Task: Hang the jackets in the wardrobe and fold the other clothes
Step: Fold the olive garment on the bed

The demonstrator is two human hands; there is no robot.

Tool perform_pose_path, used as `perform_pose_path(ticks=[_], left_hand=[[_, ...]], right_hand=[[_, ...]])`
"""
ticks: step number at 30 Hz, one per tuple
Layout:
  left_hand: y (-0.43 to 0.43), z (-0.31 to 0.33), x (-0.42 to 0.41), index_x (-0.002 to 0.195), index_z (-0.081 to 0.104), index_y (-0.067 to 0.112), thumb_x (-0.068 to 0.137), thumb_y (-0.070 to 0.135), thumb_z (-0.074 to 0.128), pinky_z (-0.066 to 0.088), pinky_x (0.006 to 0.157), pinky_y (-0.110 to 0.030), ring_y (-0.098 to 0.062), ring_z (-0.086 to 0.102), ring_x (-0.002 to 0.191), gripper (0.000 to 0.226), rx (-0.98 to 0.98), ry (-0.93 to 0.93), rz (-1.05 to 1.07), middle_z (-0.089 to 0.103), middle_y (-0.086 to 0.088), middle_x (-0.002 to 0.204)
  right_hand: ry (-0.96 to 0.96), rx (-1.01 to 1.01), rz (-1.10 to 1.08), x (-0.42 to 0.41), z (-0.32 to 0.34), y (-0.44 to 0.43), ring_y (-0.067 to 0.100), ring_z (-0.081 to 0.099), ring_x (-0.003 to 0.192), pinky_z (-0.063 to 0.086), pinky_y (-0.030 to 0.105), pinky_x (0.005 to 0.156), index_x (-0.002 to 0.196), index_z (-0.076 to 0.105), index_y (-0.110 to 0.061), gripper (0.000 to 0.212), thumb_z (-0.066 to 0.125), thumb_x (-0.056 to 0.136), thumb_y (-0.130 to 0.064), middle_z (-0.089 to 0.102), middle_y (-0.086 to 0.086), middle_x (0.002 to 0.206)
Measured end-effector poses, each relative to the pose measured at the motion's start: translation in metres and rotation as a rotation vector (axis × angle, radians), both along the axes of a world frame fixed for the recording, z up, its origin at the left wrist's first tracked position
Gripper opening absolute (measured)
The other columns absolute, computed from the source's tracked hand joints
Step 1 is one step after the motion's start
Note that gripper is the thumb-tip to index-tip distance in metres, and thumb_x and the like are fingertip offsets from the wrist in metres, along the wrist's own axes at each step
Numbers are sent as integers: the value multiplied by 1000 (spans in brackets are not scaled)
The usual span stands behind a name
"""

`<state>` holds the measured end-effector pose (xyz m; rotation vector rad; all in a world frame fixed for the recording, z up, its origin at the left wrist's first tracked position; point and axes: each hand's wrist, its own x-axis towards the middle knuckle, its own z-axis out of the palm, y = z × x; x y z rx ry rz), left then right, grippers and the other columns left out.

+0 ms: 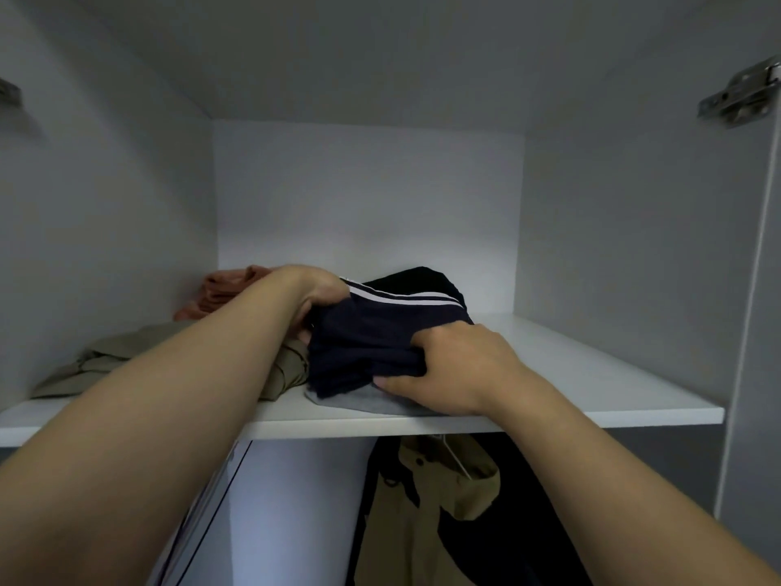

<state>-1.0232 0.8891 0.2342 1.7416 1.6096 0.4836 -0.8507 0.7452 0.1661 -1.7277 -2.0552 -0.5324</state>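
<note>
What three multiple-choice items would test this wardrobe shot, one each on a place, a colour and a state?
1. Where is the navy garment?
A. on a hanger
B. on the shelf
C. on the floor

2. What colour are its stripes?
A. red
B. yellow
C. white

3. What are the left hand and right hand doing?
A. both grip the navy garment
B. both hang open
C. each holds a hanger

Answers: 1 B, it lies on the shelf beside a khaki garment; 2 C, two white bands cross its top edge; 3 A, the fingers of both hands curl into the dark cloth.
</note>
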Motion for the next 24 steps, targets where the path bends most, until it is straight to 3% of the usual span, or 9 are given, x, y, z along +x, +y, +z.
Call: perform_pose_path(ticks=[2,4,6,8,11,14,18,22,24], left_hand=[[0,0,7,83,58,8,102,28,51,52,54,-34,-28,62,68,28,5,-10,-29,68,-14,55],[-2,-2,18,83,59,11,100,27,53,54,47,-32,-26,68,52,24,-11,-68,-45,69,-13,58],[-4,-7,34,86,62,13,99,24,56,53,40,-30,-20,67,43,18,-15,-117,-72,70,-6,55],[-4,-14,55,87,63,15,100,19,56,57,45,-30,-17,70,50,16,-2,-204,-113,72,-3,60],[-3,-24,89,87,63,15,103,12,51,59,65,-33,-15,68,65,21,-51,-349,-152,71,-1,67],[-7,-30,123,82,63,15,105,11,50,59,50,-27,-11,67,52,27,-138,-486,-182,67,2,57],[-8,-36,157,93,65,8,107,17,50,58,86,-40,-17,68,75,22,-229,-632,-223,71,-6,78],[-7,-45,183,102,66,4,106,16,53,56,96,-45,-20,69,83,18,-218,-712,-243,72,-9,90],[-7,-42,186,104,65,5,106,21,54,56,96,-45,-20,69,83,20,-203,-663,-258,71,-9,93]], right_hand=[[20,-26,-58,3,0,-6,19,60,77,47,35,66,75,61,-31,90,11,63,-104,64,-9,80],[97,-75,-122,15,6,-9,22,58,78,45,37,67,68,58,-27,98,-2,62,-104,61,-5,77],[161,-107,-166,36,9,-8,25,58,82,49,41,75,65,54,-25,91,-3,75,-94,59,-3,77],[173,-118,-228,60,9,-4,32,62,93,49,42,84,71,52,-21,77,5,91,-79,67,6,92],[176,-98,-351,95,8,1,36,63,103,48,39,84,81,50,-19,56,24,102,-64,69,17,112],[194,-125,-449,125,11,0,36,62,99,46,37,78,86,53,-18,39,41,100,-52,68,15,114],[236,-186,-577,154,22,-6,33,57,89,47,36,79,101,61,-19,18,50,92,-29,65,10,118],[186,-309,-660,167,36,-3,33,62,109,51,41,91,111,65,-20,24,53,90,-23,63,9,127],[92,-406,-669,166,47,6,33,62,116,50,42,100,114,65,-18,28,53,89,-23,62,9,130]])
